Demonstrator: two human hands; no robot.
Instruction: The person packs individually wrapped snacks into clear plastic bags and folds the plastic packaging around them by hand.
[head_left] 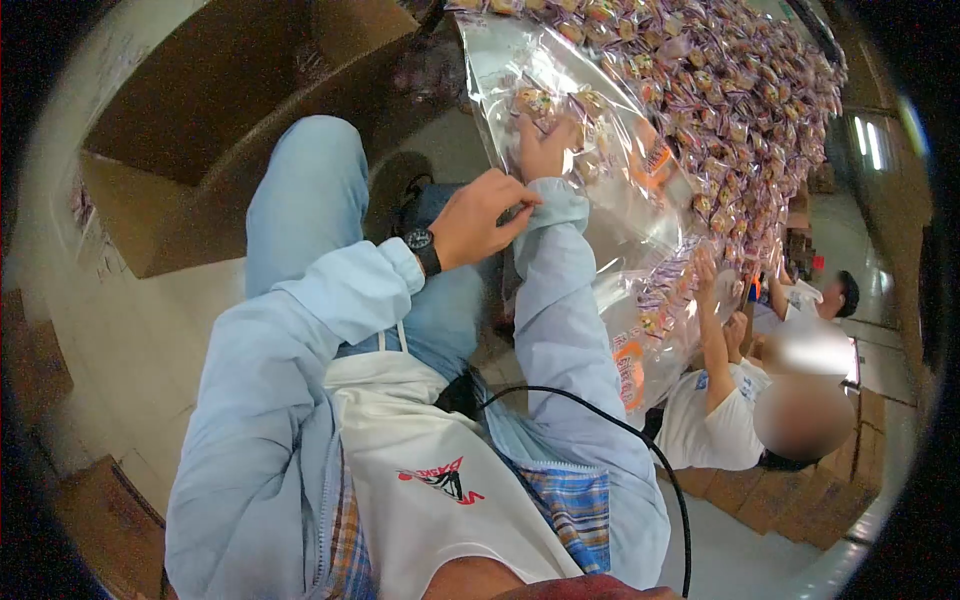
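My left hand, with a black watch at its wrist, is closed, its thumb and fingertips pinched at the edge of my right sleeve cuff. Forward of it, my right hand is at a large clear plastic bag with orange print. Glare and plastic blur its fingers, so I cannot tell their grip. Small wrapped snacks show at its fingertips. Beyond the bag lies a big heap of purple-and-clear wrapped snacks.
A large open cardboard box stands to my left. On the right, a person in a white shirt reaches to another clear bag with snacks in it. A further person is behind. A black cable crosses my right arm.
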